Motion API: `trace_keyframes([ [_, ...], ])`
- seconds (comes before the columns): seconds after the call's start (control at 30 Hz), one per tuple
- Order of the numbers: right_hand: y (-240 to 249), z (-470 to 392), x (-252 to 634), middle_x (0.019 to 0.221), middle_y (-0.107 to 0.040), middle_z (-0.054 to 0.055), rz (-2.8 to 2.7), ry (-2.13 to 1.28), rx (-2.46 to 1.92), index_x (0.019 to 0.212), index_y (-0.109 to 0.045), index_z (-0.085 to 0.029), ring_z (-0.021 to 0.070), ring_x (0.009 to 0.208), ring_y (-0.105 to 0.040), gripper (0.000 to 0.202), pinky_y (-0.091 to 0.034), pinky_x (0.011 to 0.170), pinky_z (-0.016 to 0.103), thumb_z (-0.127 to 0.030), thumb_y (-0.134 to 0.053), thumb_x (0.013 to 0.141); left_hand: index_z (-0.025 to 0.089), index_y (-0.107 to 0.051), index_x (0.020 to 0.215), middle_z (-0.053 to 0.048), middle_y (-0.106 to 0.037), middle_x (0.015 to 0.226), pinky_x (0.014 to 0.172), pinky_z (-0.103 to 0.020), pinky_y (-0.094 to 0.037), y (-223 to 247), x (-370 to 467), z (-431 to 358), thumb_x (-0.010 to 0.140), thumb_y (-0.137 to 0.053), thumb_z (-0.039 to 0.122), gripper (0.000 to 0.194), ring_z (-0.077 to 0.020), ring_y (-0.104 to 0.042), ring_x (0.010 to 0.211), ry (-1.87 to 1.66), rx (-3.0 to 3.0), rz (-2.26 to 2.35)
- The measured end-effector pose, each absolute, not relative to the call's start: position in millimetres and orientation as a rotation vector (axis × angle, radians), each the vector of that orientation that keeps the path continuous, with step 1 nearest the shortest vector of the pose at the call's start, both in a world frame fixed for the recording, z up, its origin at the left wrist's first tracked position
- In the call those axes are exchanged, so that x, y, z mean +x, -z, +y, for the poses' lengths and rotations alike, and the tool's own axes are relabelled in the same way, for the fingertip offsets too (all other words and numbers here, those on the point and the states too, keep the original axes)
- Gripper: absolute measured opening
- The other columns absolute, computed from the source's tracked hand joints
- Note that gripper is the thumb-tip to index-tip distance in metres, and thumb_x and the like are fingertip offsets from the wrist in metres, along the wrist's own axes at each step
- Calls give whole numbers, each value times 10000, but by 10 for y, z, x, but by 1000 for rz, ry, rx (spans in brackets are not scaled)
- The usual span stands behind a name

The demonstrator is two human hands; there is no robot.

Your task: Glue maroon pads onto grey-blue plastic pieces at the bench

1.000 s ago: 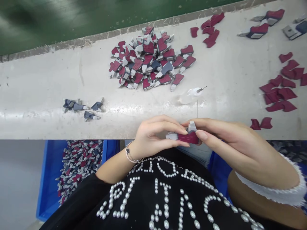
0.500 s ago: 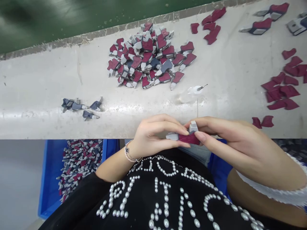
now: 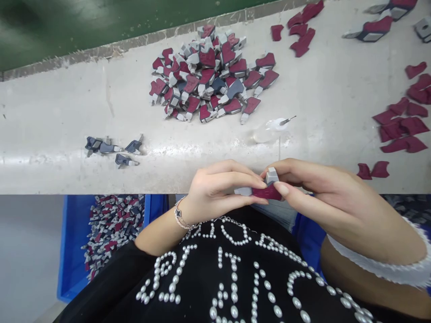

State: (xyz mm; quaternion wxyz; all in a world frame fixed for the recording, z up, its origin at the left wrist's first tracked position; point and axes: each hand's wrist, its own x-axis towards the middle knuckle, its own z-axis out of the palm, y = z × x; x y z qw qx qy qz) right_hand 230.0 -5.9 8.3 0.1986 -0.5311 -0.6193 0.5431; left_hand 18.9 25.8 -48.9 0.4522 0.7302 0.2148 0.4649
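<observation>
Between my two hands, over the table's near edge, is a small plastic part (image 3: 267, 192) with a dark red face and light grey ends. My left hand (image 3: 224, 186) pinches its red middle and left side between thumb and fingers. From the other side, my right hand (image 3: 310, 188) grips the red end, its thumb pressed beside the upright grey block. The underside of the part is hidden by my fingers. Just beyond my hands, a clear bottle (image 3: 269, 130) with a thin metal needle tip lies on the table. Loose dark red pieces (image 3: 380, 169) lie right of my right hand.
A heap of red, grey and navy parts (image 3: 207, 76) sits at the back of the white table (image 3: 50, 116). Several navy parts (image 3: 107, 147) lie at left. More red pieces (image 3: 400, 128) are at right. Below the edge stands a blue bin (image 3: 69, 242) full of parts.
Both hands keep their hold on the red and grey part, which has tilted slightly. The camera view has shifted a little; the things on the table lie as before.
</observation>
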Motion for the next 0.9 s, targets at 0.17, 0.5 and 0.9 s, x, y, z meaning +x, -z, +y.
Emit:
trace_keyframes([
  [0.17, 5, -36, 2328, 975, -721, 7, -1472, -1748, -1245, 1093, -707, -305, 166, 836, -668, 208, -555, 738, 270, -400, -539, 1016, 189, -738, 980, -26, -767, 899, 771, -245, -659, 496, 211, 280, 715, -887, 231, 306, -139, -750, 833, -1195, 1710, 601],
  [0.5, 83, -75, 2303, 1045, -722, -5, -1300, -1839, -1148, 1296, -651, -362, 120, 864, -694, 293, -584, 762, 209, -324, -598, 1011, 175, -744, 987, -28, -768, 898, 765, -219, -638, 506, 220, 320, 725, -883, 208, 299, -127, -736, 846, -1244, 1652, 590],
  [0.9, 37, -23, 2260, 1038, -718, -3, -2084, -1217, -1308, 1210, -608, -246, 129, 820, -673, 210, -513, 692, 230, -229, -520, 1020, 147, -679, 1027, -56, -751, 955, 762, -223, -629, 490, 82, 221, 832, -799, 239, 247, -132, -741, 846, -797, 1586, 795],
])
